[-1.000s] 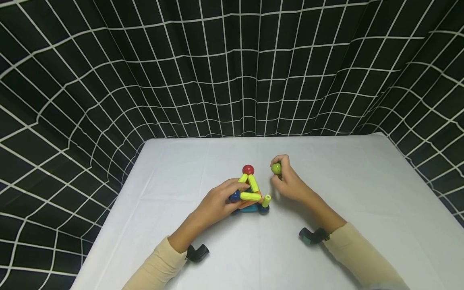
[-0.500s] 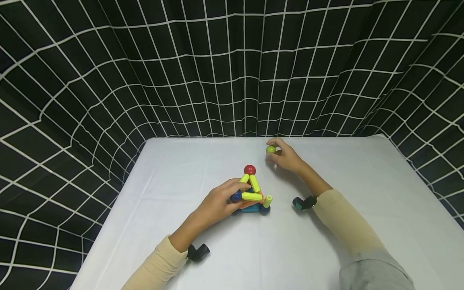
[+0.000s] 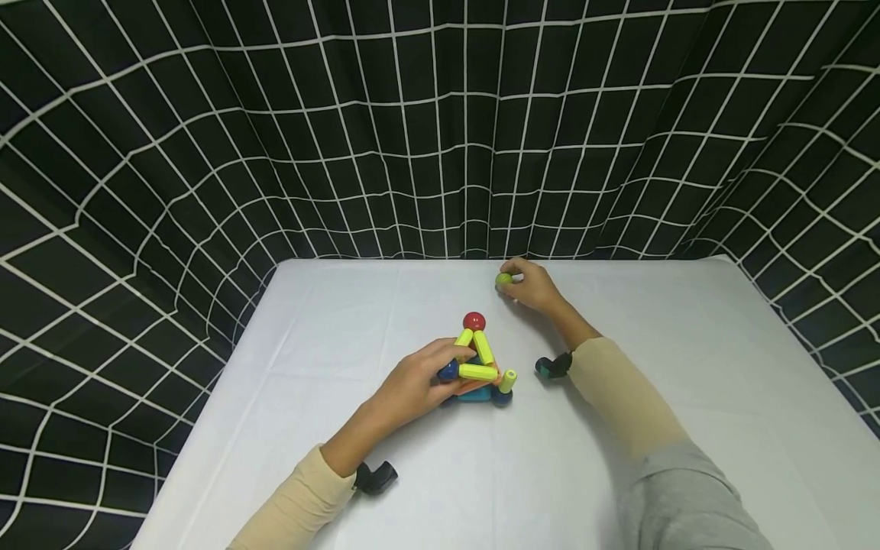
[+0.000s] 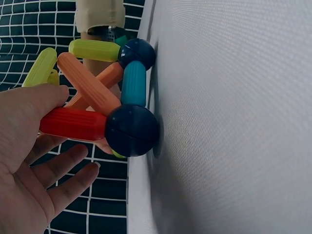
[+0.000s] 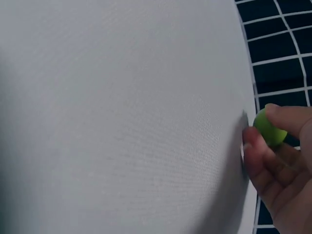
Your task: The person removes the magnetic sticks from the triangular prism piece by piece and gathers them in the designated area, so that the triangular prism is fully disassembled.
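Observation:
A frame of magnetic building sticks and balls stands on the table in front of me. Its yellow sticks lead to a red ball at its far end, and a teal stick joins dark blue balls low down. Orange sticks and a red stick show in the left wrist view. My left hand grips the left side of this frame, by a blue ball. Towards the table's far edge my right hand pinches a green ball between thumb and fingers.
A white cloth covers the table. Dark curtains with a white grid rise behind and at both sides. Wrist cameras are strapped to both forearms.
My right hand has moved away from the frame, towards the table's far edge and slightly left, with the green ball. The left hand and the frame have stayed in place.

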The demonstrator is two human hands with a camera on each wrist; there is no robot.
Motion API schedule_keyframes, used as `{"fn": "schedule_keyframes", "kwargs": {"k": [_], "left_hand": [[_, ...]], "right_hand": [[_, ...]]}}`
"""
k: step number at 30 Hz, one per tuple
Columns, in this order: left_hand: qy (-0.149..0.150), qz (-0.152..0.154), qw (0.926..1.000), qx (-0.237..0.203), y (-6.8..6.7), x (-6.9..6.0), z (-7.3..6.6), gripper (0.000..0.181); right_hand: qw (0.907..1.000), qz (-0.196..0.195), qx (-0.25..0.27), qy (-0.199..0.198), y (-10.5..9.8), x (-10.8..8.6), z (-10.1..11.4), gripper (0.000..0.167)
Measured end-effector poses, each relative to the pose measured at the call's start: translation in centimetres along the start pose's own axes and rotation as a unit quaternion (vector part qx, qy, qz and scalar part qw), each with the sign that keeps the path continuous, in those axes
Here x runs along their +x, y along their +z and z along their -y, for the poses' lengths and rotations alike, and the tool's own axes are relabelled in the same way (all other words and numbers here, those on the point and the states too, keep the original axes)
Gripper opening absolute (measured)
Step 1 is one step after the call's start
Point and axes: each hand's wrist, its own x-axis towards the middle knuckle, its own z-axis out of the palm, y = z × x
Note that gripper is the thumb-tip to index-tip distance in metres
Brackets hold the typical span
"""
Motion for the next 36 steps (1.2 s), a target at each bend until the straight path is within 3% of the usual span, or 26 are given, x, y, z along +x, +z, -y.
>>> {"fn": "schedule_keyframes", "kwargs": {"k": [6, 13, 18, 29, 33, 36], "left_hand": [[-0.001, 0.001, 1.0, -0.004, 0.0, 0.0, 0.0, 0.041], [-0.002, 0.001, 1.0, -0.008, 0.0, 0.1, -0.1, 0.041], [-0.006, 0.001, 1.0, -0.004, 0.0, 0.1, -0.2, 0.04], [-0.008, 0.005, 0.9999, -0.005, 0.1, 0.1, -0.1, 0.04], [-0.015, 0.006, 0.9999, -0.003, 0.1, 0.1, -0.2, 0.04], [-0.018, 0.006, 0.9998, -0.003, 0.0, 0.0, -0.3, 0.041]], "right_hand": [[0.9985, -0.026, -0.04, 0.027, 0.4, 0.4, 0.0, 0.045], [0.9953, -0.043, -0.068, 0.054, 0.9, 0.5, 0.1, 0.041], [0.9944, -0.051, -0.077, 0.052, 1.1, 0.5, 0.1, 0.044], [0.9946, -0.055, -0.074, 0.049, 0.9, 0.1, 0.1, 0.062], [0.9955, -0.068, -0.043, 0.049, 1.0, -0.4, 0.0, 0.079], [0.9955, -0.084, -0.014, 0.042, 1.1, -1.4, 0.1, 0.08]]}}
